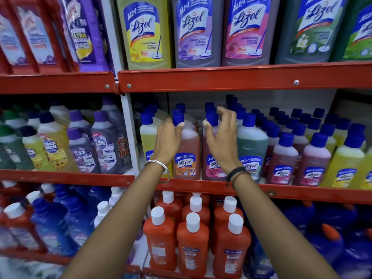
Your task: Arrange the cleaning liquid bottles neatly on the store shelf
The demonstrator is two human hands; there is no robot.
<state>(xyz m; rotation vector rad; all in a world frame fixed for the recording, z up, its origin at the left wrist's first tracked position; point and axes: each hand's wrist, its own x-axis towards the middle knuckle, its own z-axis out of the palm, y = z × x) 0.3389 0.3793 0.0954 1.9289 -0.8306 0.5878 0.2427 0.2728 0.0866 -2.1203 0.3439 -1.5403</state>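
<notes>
Small blue-capped Lizol bottles stand in rows on the middle shelf [302,193]. My left hand [169,139] wraps the shoulder and neck of the front orange bottle [190,147], thumb lying across just under its cap. My right hand [221,137] hovers over the pink bottle [206,158] beside it, fingers spread and lifted, only the thumb tip touching the neck. A yellow bottle [147,137] stands left of the orange one and a green bottle [251,146] right of the pink one.
Large Lizol bottles [197,31] fill the shelf above, close over the small caps. Red white-capped bottles [193,240] stand on the shelf below my forearms. A white upright post [128,125] separates a bay of purple-capped bottles [104,141] on the left.
</notes>
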